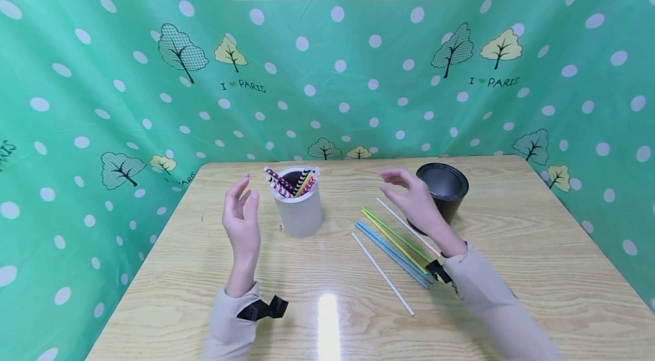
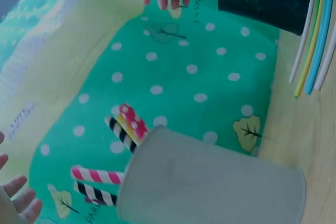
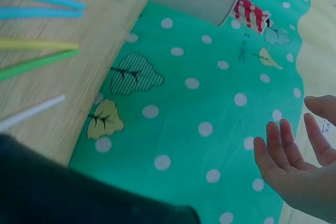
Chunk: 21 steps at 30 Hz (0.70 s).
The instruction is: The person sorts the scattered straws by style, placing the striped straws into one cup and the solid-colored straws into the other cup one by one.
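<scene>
Patterned paper straws (image 1: 288, 185), striped and dotted, stand in a pale grey cup (image 1: 301, 216) left of the table's middle. My left hand (image 1: 243, 224) hovers just left of that cup, fingers loosely bent, holding nothing. Over the plain straws, beside a black cup (image 1: 444, 187), my right hand (image 1: 417, 202) is raised with relaxed fingers and nothing between them. Below it on the wood lie thin plain straws: a white straw (image 1: 382, 273), blue straws (image 1: 391, 253), a yellow straw (image 1: 396, 244), a green straw (image 1: 399, 236) and another white straw (image 1: 396, 214).
The light wooden table (image 1: 169, 293) ends at the back against a green dotted curtain (image 1: 338, 88). The black cup stands at the back right, partly hidden by the right hand. A bright light reflection lies on the table's front.
</scene>
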Motion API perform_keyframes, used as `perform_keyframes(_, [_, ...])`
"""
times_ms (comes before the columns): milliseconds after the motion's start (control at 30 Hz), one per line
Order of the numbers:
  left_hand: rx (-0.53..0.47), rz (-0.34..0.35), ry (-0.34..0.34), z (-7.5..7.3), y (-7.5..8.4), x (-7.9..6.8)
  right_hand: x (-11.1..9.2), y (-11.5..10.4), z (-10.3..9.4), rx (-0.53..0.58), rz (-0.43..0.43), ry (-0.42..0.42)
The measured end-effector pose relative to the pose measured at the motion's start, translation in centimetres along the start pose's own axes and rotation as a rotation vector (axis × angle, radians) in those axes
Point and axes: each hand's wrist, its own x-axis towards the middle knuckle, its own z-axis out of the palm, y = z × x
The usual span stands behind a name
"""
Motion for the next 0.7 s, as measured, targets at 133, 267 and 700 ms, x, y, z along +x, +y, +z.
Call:
perform_keyframes(133, [-0.021,0.174,-0.047,0.6,1.3,-0.7,-0.9,0.6,-1.5,-0.093,-0.042,0.047])
perform_keyframes(267, [-0.006,0.292,-0.173,1.3,2.1,-1.6,-1.6,1.5,-2.9,-0.153,-0.050,0.085])
perform_keyframes(700, [0.038,0.262,-0.511,4.7,0.2,-4.6,-3.9,3.9,-6.5,-0.288,-0.021,0.178])
